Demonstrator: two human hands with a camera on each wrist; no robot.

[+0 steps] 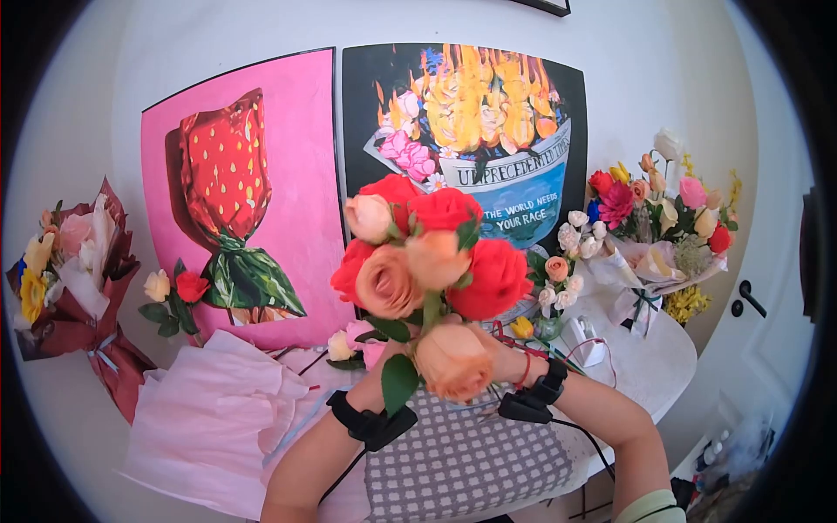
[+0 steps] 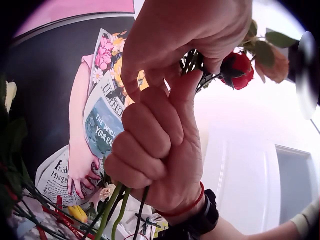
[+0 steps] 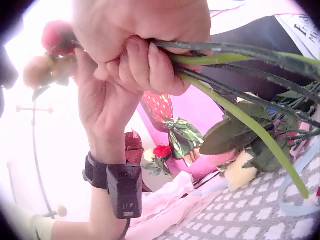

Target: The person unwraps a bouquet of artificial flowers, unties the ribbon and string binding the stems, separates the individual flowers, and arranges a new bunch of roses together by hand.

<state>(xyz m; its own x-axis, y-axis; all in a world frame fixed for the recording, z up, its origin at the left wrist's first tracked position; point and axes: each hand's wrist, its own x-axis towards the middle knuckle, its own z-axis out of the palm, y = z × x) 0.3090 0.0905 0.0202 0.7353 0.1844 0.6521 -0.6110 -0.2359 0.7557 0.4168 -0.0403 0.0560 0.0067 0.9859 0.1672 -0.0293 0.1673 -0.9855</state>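
Note:
A bunch of red roses (image 1: 490,279) and peach roses (image 1: 389,281) is held up in front of me, its blooms covering most of both hands in the head view. My right hand (image 2: 150,140) is a fist round the stems (image 3: 240,95), whose lower ends hang out below it. Just above that fist, nearer the blooms, my left hand (image 2: 190,30) has thumb and fingers bent round the same stems. The two hands touch. Green leaves (image 1: 399,383) stick out beside the lowest peach rose.
A grey checked cloth (image 1: 462,462) and pink wrapping paper (image 1: 205,410) cover the table. Wrapped bouquets stand at the left (image 1: 113,349) and right (image 1: 649,270). Loose pale and pink flowers (image 1: 340,346) lie behind the hands. Two paintings (image 1: 305,113) lean on the wall.

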